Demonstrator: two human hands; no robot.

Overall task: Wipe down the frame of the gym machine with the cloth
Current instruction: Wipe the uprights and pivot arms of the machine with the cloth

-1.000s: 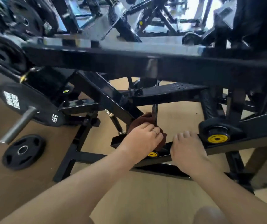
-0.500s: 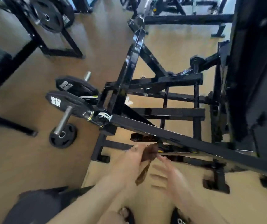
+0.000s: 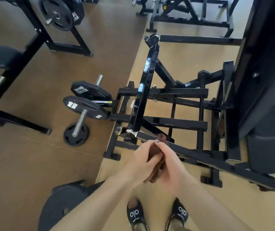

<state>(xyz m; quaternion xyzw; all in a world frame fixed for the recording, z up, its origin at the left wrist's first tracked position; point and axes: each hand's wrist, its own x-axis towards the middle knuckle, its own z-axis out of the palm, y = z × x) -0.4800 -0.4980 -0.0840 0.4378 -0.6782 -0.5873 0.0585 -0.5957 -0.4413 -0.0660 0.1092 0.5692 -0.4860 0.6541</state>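
The brown cloth (image 3: 155, 157) is bunched between both my hands in front of me, above the floor. My left hand (image 3: 140, 160) grips its left side, thumb across the fabric. My right hand (image 3: 170, 161) curls round it from the right. The black gym machine frame (image 3: 146, 90) stands just beyond my hands, with a long glossy arm rising away and a slanted bar (image 3: 216, 162) running down to the right. The cloth's top end pokes up near that bar; neither hand touches the frame.
Two black weight plates (image 3: 85, 106) hang on pegs at the frame's left, and a small plate (image 3: 76, 135) lies on the floor below. Another plate (image 3: 61, 207) is near my left foot. A padded seat (image 3: 270, 147) is at the right. More racks stand behind.
I have stood up from crouching at the low frame bar. Both hands left the frame and came together round the cloth in front of me.
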